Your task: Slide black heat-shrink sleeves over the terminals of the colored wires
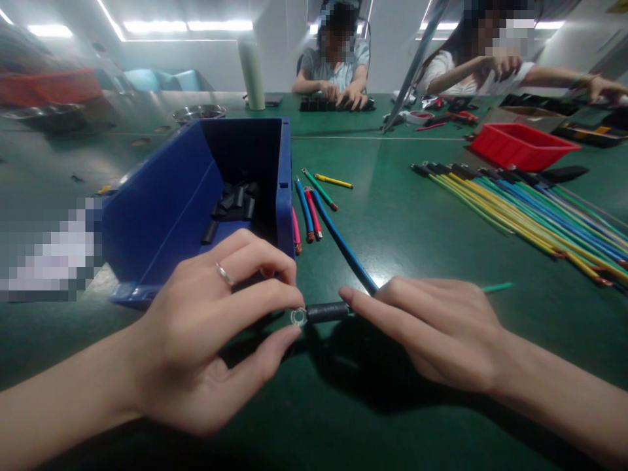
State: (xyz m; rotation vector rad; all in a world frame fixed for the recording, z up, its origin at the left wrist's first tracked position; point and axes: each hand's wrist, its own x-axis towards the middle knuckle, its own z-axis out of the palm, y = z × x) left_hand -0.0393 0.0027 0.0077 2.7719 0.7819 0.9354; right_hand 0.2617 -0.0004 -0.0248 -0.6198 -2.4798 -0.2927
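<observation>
Between the thumb and forefinger of my left hand (216,327) is the ring of a metal ring terminal (298,317). A black sleeve (326,312) covers the wire just behind the ring. My right hand (432,327) is closed around the green wire (498,287), its forefinger at the sleeve's right end; the thumb is hidden. The wire's tail comes out past the knuckles. Left of the hands, a blue bin (161,176) holds several loose black sleeves (235,201). A longer blue wire (343,245) runs along the table behind my right hand.
Short colored wires (309,212) lie beside the bin. A row of long yellow, green and blue wires (530,209) spreads on the right, near a red tray (524,145). Two people (338,65) work across the green table (383,176). A slanted metal pole (415,65) stands between them.
</observation>
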